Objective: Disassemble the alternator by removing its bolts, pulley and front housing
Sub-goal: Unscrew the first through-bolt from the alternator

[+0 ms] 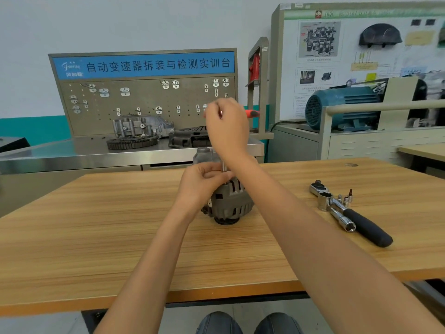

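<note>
Wooden table, workshop bench behind. Alternator at table centre. Left hand pinches a metal shaft atop it; right hand curled round the red-handled tool above. Ratchet lies to the right.

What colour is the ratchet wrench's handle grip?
Black, on the ratchet wrench in the head view.

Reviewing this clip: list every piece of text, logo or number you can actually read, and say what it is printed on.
"自动变速器拆装与检测实训台": white characters on the blue banner atop the pegboard bench.
Logo and small characters at the banner's left end: too blurred to read.
Green header strip of the display board on the right: blurred, unreadable.
Captions under the board's diagrams: too small to read.
Alternator, ratchet wrench and sockets: no legible markings.
</note>
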A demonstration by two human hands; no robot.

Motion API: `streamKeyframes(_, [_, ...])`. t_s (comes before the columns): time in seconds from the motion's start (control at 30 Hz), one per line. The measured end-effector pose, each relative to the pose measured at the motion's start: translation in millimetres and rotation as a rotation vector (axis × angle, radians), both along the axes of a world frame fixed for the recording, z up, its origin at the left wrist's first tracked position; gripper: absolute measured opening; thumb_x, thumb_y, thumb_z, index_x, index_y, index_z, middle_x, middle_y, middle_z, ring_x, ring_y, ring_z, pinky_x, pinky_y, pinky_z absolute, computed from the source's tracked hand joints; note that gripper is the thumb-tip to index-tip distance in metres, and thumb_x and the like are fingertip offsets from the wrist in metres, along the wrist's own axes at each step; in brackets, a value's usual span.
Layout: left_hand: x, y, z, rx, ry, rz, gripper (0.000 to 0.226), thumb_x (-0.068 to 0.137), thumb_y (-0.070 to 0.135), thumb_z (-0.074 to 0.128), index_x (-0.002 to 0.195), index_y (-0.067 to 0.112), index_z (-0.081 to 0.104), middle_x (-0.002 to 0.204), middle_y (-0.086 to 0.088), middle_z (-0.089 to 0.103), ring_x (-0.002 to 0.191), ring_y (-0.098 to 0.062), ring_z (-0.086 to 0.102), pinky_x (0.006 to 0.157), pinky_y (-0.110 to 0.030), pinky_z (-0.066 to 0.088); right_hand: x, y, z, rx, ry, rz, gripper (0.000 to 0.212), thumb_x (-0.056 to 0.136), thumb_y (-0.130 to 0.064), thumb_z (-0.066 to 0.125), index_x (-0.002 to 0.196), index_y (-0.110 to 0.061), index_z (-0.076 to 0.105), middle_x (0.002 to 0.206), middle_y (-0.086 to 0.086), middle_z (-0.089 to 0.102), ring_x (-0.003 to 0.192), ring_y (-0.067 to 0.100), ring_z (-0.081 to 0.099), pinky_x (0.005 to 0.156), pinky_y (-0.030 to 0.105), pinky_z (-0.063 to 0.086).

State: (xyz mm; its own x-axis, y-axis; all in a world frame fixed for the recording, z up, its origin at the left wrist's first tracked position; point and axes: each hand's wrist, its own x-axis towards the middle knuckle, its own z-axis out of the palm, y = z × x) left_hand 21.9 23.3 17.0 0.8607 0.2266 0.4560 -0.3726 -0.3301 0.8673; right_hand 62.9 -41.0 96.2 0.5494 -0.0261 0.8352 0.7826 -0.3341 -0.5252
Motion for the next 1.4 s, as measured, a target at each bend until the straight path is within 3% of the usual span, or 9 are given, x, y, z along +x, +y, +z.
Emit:
streamKeyframes(0.2, [-0.2, -1.3, -1.4, -0.044, -0.014, -0.02, 0.017, 0.085, 0.015, 0.068, 0.1, 0.008, 0.071, 0.07, 0.01, 0.073, 0.066, 0.004, 0.066, 0.054, -0.01, 0.047, -2.4, -12.8, 10.7, 0.366, 0.387, 0.712, 0.037, 0.09, -0.008, 0.036, 0.056, -0.011, 0.051, 0.066, 0.001, 0.054, 0.077, 0.017, 0.053, 0.079, 0.027, 0.043])
streamKeyframes(0.43, [2.9, -8.3, -7.3, -0.069, -0.06, 0.151, 0.039, 0.081, -0.007, 0.055, 0.052, 0.019, 0.053, 0.037, 0.016, 0.052, 0.038, 0.008, 0.046, 0.039, -0.007, 0.031, -5.9, 9.9, -18.3, -0.226, -0.211, -0.481, 0.018, 0.081, -0.029, 0.049, 0.084, -0.013, 0.056, 0.089, 0.003, 0.05, 0.091, 0.021, 0.045, 0.107, 0.042, 0.025])
streamKeyframes(0.57, [1.6, -9.9, -5.8, -0.078, -0.066, 0.059, 0.013, 0.082, 0.008, 0.067, 0.075, 0.018, 0.066, 0.05, 0.016, 0.061, 0.05, 0.007, 0.055, 0.05, -0.007, 0.041, -8.2, -1.0, 2.7, 0.15, 0.079, 0.236, 0.039, 0.092, -0.017, 0.043, 0.054, -0.018, 0.035, 0.062, -0.004, 0.039, 0.068, 0.013, 0.039, 0.079, 0.035, 0.037])
streamKeyframes(0.7, [3.3, -9.4, -5.9, -0.114, -0.068, 0.012, 0.009, 0.083, 0.019, 0.07, 0.092, 0.018, 0.07, 0.074, 0.01, 0.074, 0.074, 0.002, 0.068, 0.067, -0.011, 0.051, -2.2, -22.5, 16.0, 0.761, 0.598, 1.032, 0.055, 0.095, -0.014, 0.029, 0.04, -0.016, 0.036, 0.048, 0.006, 0.042, 0.06, 0.019, 0.051, 0.089, 0.039, 0.044])
streamKeyframes(0.9, [7.7, -10.0, -8.5, -0.105, -0.073, 0.098, 0.006, 0.084, 0.009, 0.066, 0.085, 0.011, 0.071, 0.057, 0.012, 0.064, 0.056, 0.004, 0.056, 0.059, -0.015, 0.045, -6.1, -1.2, -10.2, -0.052, -0.138, -0.298, 0.023, 0.086, -0.024, 0.048, 0.065, -0.015, 0.047, 0.073, -0.003, 0.044, 0.076, 0.013, 0.039, 0.083, 0.031, 0.036])
streamKeyframes(1.1, [2.8, -10.1, -7.3, -0.114, -0.065, 0.003, 0.018, 0.084, 0.018, 0.069, 0.101, 0.014, 0.07, 0.073, 0.011, 0.072, 0.073, 0.004, 0.066, 0.069, -0.011, 0.051, -6.8, -3.8, 14.7, 0.284, 0.305, 0.61, 0.043, 0.093, -0.013, 0.036, 0.05, -0.017, 0.027, 0.053, -0.001, 0.029, 0.056, 0.014, 0.029, 0.054, 0.025, 0.027])
streamKeyframes(1.2, [3.3, -6.4, -5.2, -0.103, -0.029, 0.015, 0.017, 0.087, 0.018, 0.066, 0.103, 0.014, 0.071, 0.092, -0.001, 0.074, 0.086, -0.007, 0.069, 0.078, -0.023, 0.053, -1.3, -0.8, 5.0, 0.298, 0.23, 0.389, 0.038, 0.093, -0.013, 0.039, 0.056, -0.017, 0.033, 0.059, -0.002, 0.033, 0.06, 0.012, 0.031, 0.061, 0.028, 0.028])
streamKeyframes(1.3, [7.5, -6.7, -6.1, -0.119, -0.033, 0.058, 0.027, 0.085, 0.02, 0.068, 0.108, 0.007, 0.07, 0.095, -0.007, 0.073, 0.086, -0.01, 0.067, 0.074, -0.022, 0.051, 9.9, -5.9, -11.9, -0.124, -0.096, -0.359, 0.018, 0.089, -0.025, 0.043, 0.076, -0.014, 0.051, 0.078, -0.001, 0.045, 0.076, 0.014, 0.039, 0.076, 0.03, 0.031])
streamKeyframes(1.4, [8.2, -9.1, -6.3, -0.161, -0.042, 0.06, 0.026, 0.082, 0.019, 0.072, 0.105, 0.009, 0.07, 0.087, -0.002, 0.074, 0.083, -0.008, 0.069, 0.074, -0.021, 0.052, 7.7, -8.6, -7.6, -0.124, -0.179, -0.286, 0.024, 0.086, -0.025, 0.044, 0.063, -0.016, 0.045, 0.067, -0.004, 0.042, 0.068, 0.014, 0.039, 0.07, 0.031, 0.032])
